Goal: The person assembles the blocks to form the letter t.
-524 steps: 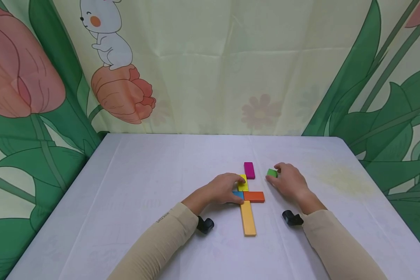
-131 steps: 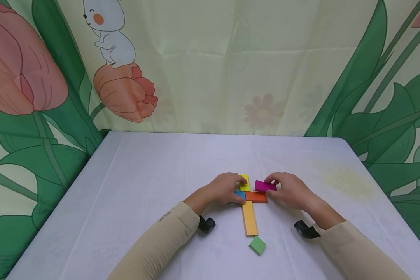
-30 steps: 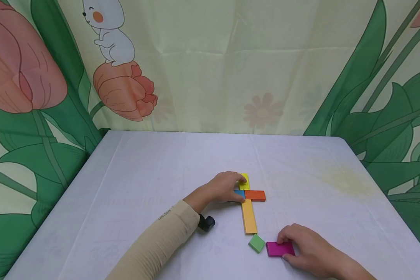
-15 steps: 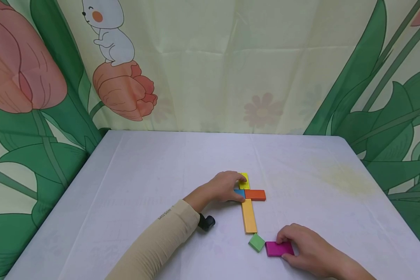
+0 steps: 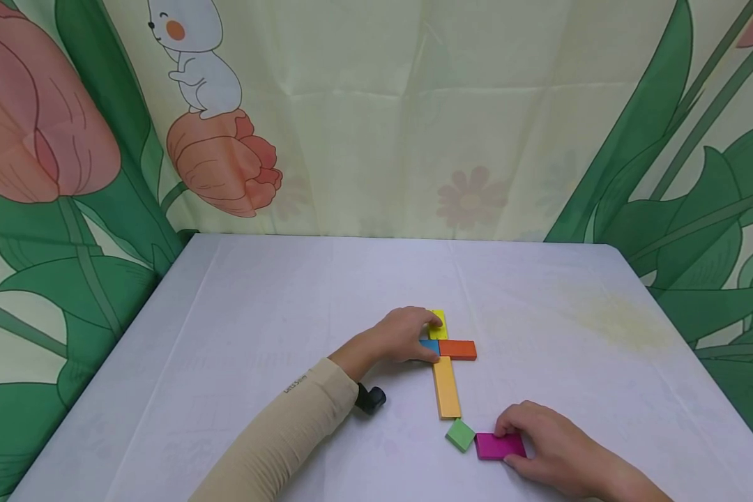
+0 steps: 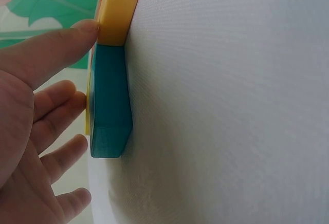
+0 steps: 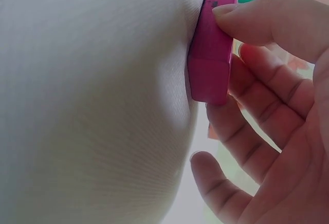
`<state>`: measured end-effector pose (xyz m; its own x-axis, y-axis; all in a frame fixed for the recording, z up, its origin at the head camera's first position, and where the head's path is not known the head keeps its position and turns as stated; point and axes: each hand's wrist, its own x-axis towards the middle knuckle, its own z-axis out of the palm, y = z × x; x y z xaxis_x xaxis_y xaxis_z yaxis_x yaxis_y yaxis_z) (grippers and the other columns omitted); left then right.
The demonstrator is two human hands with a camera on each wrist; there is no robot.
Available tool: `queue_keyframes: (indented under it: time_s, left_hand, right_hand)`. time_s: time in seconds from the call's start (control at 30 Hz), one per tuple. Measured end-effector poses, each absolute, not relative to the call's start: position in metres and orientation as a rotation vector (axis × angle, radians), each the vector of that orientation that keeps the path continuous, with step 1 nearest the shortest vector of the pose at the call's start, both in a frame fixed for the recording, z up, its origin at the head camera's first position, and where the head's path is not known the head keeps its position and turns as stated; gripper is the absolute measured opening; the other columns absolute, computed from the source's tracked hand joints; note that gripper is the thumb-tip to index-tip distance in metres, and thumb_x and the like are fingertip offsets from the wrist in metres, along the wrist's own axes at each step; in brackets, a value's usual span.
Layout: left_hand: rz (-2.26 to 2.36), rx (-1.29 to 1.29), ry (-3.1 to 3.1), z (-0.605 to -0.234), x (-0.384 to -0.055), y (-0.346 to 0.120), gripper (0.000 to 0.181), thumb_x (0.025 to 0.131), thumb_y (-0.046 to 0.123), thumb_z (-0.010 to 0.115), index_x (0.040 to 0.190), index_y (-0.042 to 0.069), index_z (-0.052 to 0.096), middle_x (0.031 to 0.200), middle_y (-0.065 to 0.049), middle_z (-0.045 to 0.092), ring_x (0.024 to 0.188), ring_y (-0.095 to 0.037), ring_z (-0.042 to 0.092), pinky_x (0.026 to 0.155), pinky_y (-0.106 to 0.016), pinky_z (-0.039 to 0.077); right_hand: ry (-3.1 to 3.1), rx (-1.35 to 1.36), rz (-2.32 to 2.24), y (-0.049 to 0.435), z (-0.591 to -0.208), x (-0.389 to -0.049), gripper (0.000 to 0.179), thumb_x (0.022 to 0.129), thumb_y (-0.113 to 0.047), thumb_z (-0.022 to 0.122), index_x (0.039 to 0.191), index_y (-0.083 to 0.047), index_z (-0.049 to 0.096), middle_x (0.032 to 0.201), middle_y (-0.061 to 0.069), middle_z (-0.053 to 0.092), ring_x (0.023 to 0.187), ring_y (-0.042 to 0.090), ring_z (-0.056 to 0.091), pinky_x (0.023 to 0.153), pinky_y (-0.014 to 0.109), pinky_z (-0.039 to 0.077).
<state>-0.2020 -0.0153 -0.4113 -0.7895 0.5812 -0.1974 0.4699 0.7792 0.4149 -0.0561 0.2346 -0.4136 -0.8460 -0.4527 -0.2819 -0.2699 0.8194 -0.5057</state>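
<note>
In the head view, flat toy blocks lie on the table: a yellow block (image 5: pixel 438 326), a blue block (image 5: pixel 429 347), a red-orange block (image 5: pixel 457 350) and a long light-orange block (image 5: pixel 447 388) form a cross. My left hand (image 5: pixel 404 336) rests over its left side, fingertips at the yellow block and thumb touching near the blue and light-orange ones; it partly covers the blue block. Below the cross sits a tilted green block (image 5: pixel 461 436). My right hand (image 5: pixel 555 450) pinches a magenta block (image 5: pixel 499 446), whose left end meets the green block's right corner.
A white cloth covers the table (image 5: pixel 276 300), with a faint yellowish patch at the right. Behind it hangs a printed curtain (image 5: pixel 376 139) with tulips and a white animal. A black wrist camera (image 5: pixel 370 400) sits under my left wrist.
Earlier my right hand held the green block, then the magenta one near the red-orange block. Both are now below the cross. Over the last second the magenta block slid slightly left; my left hand stayed put.
</note>
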Motion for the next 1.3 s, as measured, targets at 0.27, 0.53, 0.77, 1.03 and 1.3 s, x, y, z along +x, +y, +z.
queue_keyframes:
  time_s: [0.27, 0.53, 0.77, 1.03, 1.3]
  left_hand:
    - [0.488, 0.798, 2.665, -0.4120, -0.2018, -0.0147, 0.061, 0.084, 0.041, 0.081, 0.136, 0.019, 0.061, 0.133, 0.003, 0.060, 0.123, -0.016, 0.051, 0.104, -0.032, 0.042]
    - [0.484, 0.812, 2.662, -0.4123, -0.2031, -0.0155, 0.060, 0.084, 0.042, 0.081, 0.136, 0.018, 0.061, 0.133, 0.003, 0.060, 0.124, -0.016, 0.051, 0.105, -0.033, 0.040]
    - [0.474, 0.815, 2.657, -0.4120, -0.2030, -0.0158, 0.060, 0.084, 0.042, 0.080, 0.135, 0.019, 0.061, 0.130, 0.004, 0.060, 0.119, -0.015, 0.052, 0.102, -0.032, 0.041]
    - [0.445, 0.827, 2.666, -0.4120, -0.2031, -0.0159, 0.060, 0.084, 0.044, 0.080, 0.135, 0.019, 0.061, 0.129, 0.005, 0.061, 0.116, -0.014, 0.052, 0.101, -0.032, 0.041]
    - [0.440, 0.840, 2.663, -0.4118, -0.2021, -0.0162, 0.060, 0.084, 0.045, 0.080, 0.136, 0.020, 0.061, 0.129, 0.005, 0.060, 0.118, -0.014, 0.052, 0.103, -0.033, 0.040]
  right_hand:
    - [2.599, -0.498, -0.646, 0.2340, -0.4139, -0.0568, 0.028, 0.081, -0.032, 0.084, 0.101, -0.024, 0.065, 0.093, -0.013, 0.055, 0.088, 0.012, 0.052, 0.075, 0.027, 0.053]
    - [2.582, -0.475, -0.665, 0.2332, -0.4138, -0.0567, 0.039, 0.077, -0.033, 0.086, 0.108, -0.020, 0.065, 0.101, -0.010, 0.057, 0.093, 0.015, 0.054, 0.079, 0.034, 0.056]
    - [2.577, -0.434, -0.709, 0.2328, -0.4122, -0.0561, 0.057, 0.073, -0.038, 0.088, 0.119, -0.016, 0.063, 0.113, -0.007, 0.060, 0.103, 0.019, 0.057, 0.086, 0.043, 0.056]
    - [2.616, -0.413, -0.738, 0.2329, -0.4095, -0.0557, 0.062, 0.073, -0.045, 0.086, 0.122, -0.018, 0.061, 0.114, -0.009, 0.059, 0.101, 0.017, 0.057, 0.083, 0.037, 0.057]
    - [2.689, -0.436, -0.735, 0.2361, -0.4053, -0.0563, 0.057, 0.079, -0.053, 0.080, 0.122, -0.019, 0.063, 0.111, -0.010, 0.059, 0.101, 0.013, 0.056, 0.083, 0.036, 0.056]
